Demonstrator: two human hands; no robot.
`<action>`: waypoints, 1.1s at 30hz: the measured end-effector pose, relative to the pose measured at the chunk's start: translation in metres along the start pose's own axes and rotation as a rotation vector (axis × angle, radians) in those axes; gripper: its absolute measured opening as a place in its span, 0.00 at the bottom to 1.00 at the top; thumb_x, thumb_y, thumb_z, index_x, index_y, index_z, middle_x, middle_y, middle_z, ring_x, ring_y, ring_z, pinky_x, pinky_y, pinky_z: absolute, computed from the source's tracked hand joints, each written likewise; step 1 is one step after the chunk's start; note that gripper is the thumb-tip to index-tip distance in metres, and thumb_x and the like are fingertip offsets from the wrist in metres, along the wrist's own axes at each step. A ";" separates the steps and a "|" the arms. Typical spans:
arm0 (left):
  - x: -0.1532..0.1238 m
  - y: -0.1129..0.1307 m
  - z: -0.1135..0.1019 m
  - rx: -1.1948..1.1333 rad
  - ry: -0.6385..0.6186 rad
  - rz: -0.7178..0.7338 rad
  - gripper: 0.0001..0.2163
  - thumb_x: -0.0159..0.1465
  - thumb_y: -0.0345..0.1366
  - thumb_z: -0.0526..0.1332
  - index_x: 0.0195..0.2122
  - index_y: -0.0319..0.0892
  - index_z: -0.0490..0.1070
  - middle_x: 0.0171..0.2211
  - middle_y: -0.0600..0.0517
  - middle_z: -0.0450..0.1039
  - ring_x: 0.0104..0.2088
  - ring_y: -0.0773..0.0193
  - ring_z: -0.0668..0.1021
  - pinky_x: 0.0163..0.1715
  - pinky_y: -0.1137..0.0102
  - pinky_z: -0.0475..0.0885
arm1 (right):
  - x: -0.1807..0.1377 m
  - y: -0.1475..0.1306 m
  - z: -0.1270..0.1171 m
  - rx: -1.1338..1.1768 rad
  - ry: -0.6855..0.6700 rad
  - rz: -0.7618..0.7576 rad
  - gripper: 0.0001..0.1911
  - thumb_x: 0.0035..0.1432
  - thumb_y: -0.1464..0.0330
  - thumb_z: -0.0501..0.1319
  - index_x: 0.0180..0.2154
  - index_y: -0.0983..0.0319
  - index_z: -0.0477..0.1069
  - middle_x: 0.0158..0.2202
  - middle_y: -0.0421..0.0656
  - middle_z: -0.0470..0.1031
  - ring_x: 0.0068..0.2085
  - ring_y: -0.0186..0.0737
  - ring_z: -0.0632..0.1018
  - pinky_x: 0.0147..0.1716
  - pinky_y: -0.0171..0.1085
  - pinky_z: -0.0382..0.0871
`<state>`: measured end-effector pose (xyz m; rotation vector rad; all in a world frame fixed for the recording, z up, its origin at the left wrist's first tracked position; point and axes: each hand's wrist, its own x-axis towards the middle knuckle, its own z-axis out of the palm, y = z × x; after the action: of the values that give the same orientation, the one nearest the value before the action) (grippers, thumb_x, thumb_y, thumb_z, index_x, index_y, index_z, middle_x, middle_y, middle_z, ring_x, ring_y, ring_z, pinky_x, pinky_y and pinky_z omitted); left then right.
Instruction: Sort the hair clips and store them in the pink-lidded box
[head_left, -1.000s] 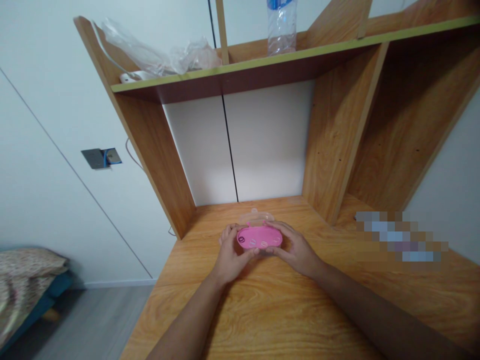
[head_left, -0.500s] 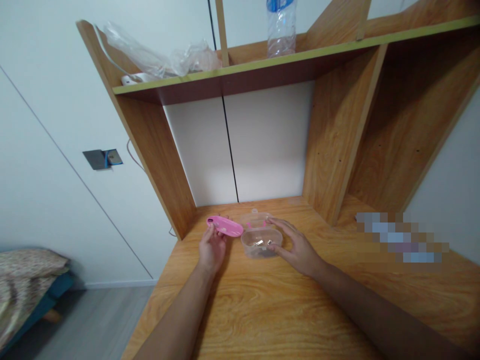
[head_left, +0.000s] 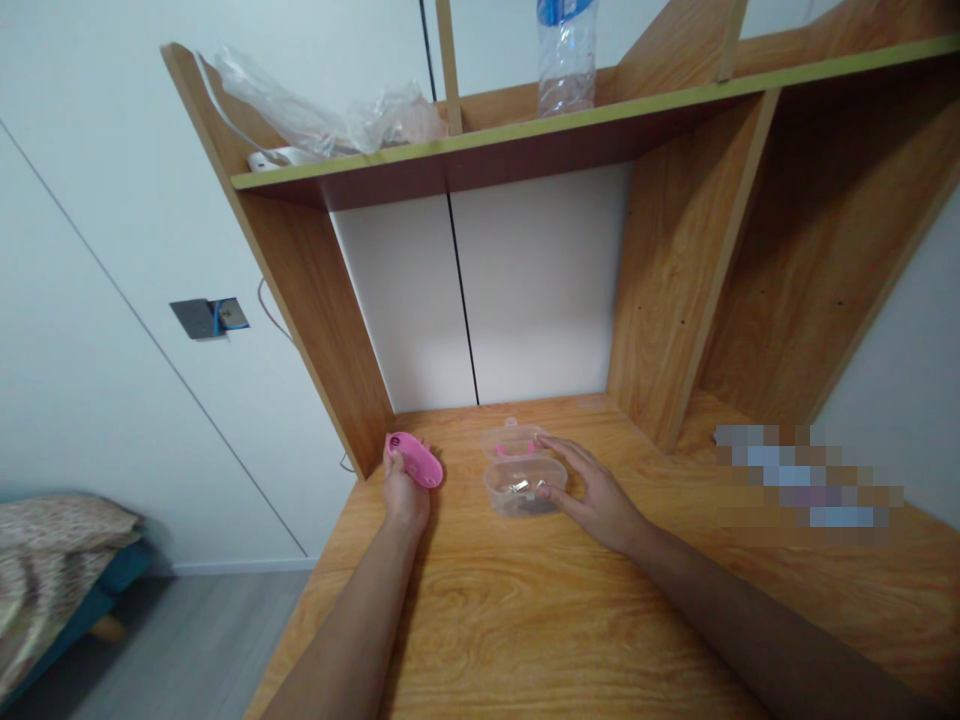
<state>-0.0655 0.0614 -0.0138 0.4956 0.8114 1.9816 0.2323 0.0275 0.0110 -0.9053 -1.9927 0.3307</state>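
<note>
A clear plastic box (head_left: 524, 487) stands uncovered on the wooden desk (head_left: 540, 620), with small metal pieces in its bottom. My right hand (head_left: 592, 492) rests against the box's right side, thumb and fingers curled round its wall. My left hand (head_left: 403, 490) is at the desk's back left, fingers closed on the box's pink lid (head_left: 415, 459), which it holds low over the desk. Behind the box sits a second clear container (head_left: 513, 440) with pink clips.
A shelf (head_left: 480, 140) above the desk carries a crumpled plastic bag (head_left: 330, 110) and a clear water bottle (head_left: 566, 55). Wooden side panels enclose the desk on left and right. A bed (head_left: 52, 570) stands on the floor at far left.
The pink lid came off the clear box. My left hand carried it leftwards to the desk's back left corner. My right hand stayed on the box.
</note>
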 end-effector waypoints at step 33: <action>-0.008 0.002 0.005 0.199 -0.001 0.204 0.19 0.68 0.39 0.56 0.59 0.59 0.63 0.47 0.53 0.73 0.39 0.67 0.80 0.40 0.71 0.76 | 0.002 0.000 -0.001 -0.073 -0.011 -0.023 0.26 0.62 0.62 0.62 0.61 0.53 0.65 0.61 0.48 0.68 0.61 0.50 0.69 0.61 0.54 0.64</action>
<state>-0.0595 0.0557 -0.0089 0.7202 0.9971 2.0956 0.2323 0.0290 0.0132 -0.9274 -2.0346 0.2521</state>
